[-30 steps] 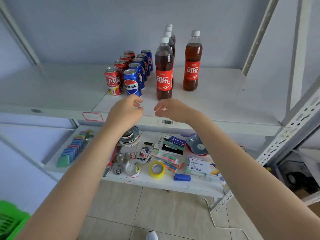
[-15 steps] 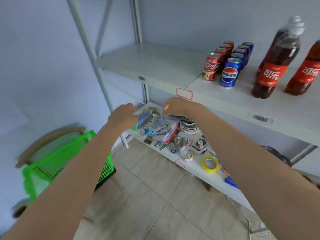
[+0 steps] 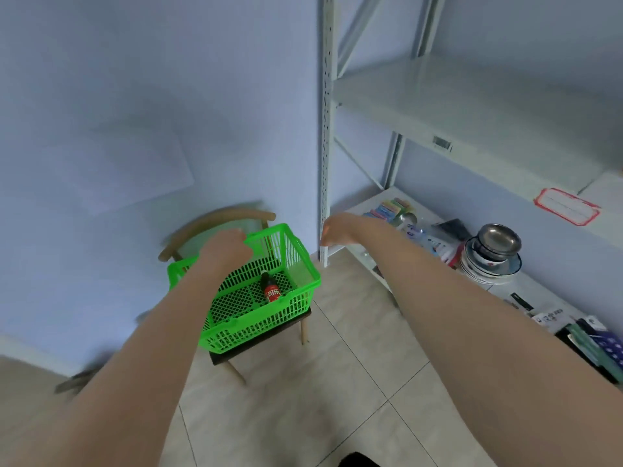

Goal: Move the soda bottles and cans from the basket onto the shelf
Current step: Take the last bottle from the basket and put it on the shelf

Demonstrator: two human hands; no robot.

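A green plastic basket (image 3: 300, 261) stands on a wooden chair by the wall. One cola bottle (image 3: 270, 290) with a red label lies on the basket floor. My left hand (image 3: 226, 251) hovers over the basket's far left side, fingers loosely curled, holding nothing. My right hand (image 3: 337, 229) hangs in the air to the right of the basket, in front of the shelf post, fingers drooping and empty. The white shelf (image 3: 472, 106) at the upper right shows only bare board here; the cans and bottles placed on it are out of view.
The chair (image 3: 215, 224) has a curved wooden back against the blue wall. A white perforated post (image 3: 325, 129) stands between basket and shelves. The lower shelf holds stacked metal bowls (image 3: 495, 251), coloured packets and small items. Beige tiled floor lies below.
My view has swung left from the shelf with the cans and bottles to the basket on the chair. Both empty hands moved with it toward the basket.
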